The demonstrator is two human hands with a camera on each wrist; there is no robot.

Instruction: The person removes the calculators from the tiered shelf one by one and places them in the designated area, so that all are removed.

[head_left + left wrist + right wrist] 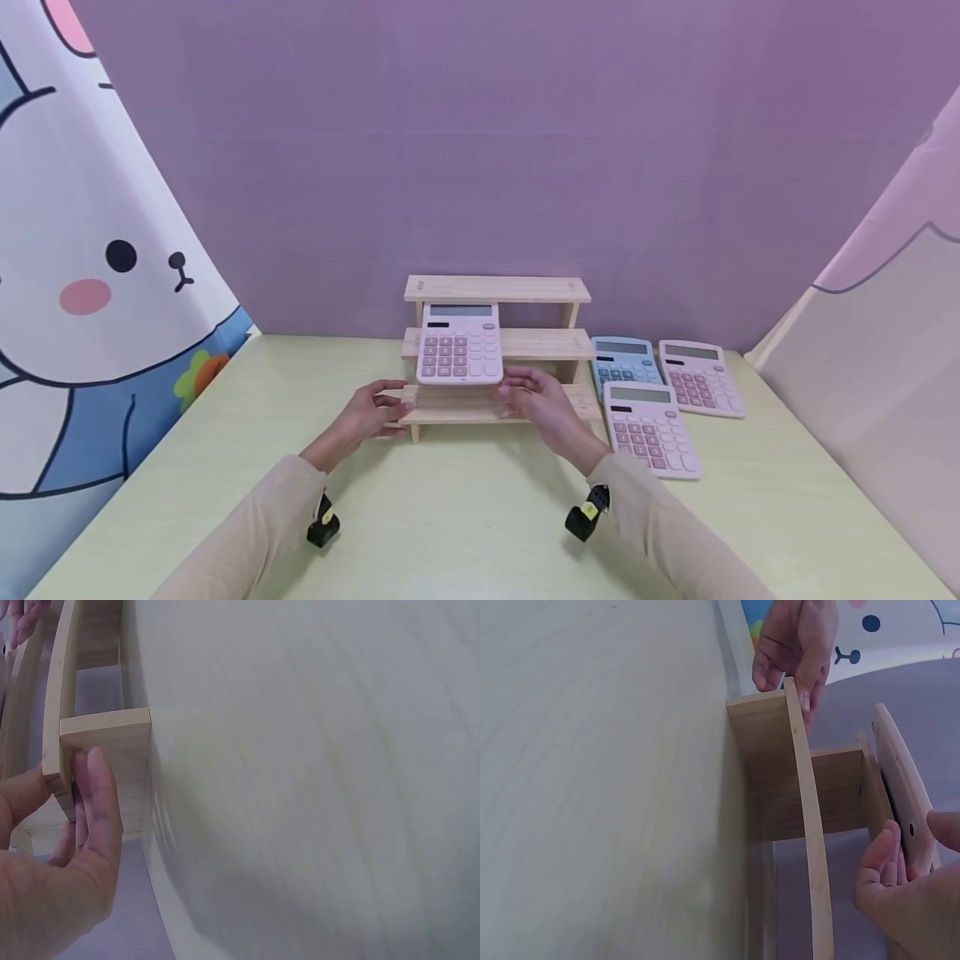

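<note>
A three-tier wooden shelf rack [540,343] stands on the table. A pink calculator [460,343] leans on its middle tier, face toward me, its lower edge jutting over the bottom tier. My left hand [367,412] grips the left end of the bottom tier, thumb above and fingers beneath, as the left wrist view shows at the board's end [58,761]. At the calculator's lower right corner is my right hand [543,408]. In the right wrist view its thumb and curled fingers [881,862] pinch the calculator's edge [907,791].
Right of the rack lie a blue calculator [624,358] and two pink calculators, one behind [701,377] and one in front [652,429], which overlaps the blue one. A purple cloth [495,150] hangs behind the table [465,517]. Printed cloths [97,208] flank both sides.
</note>
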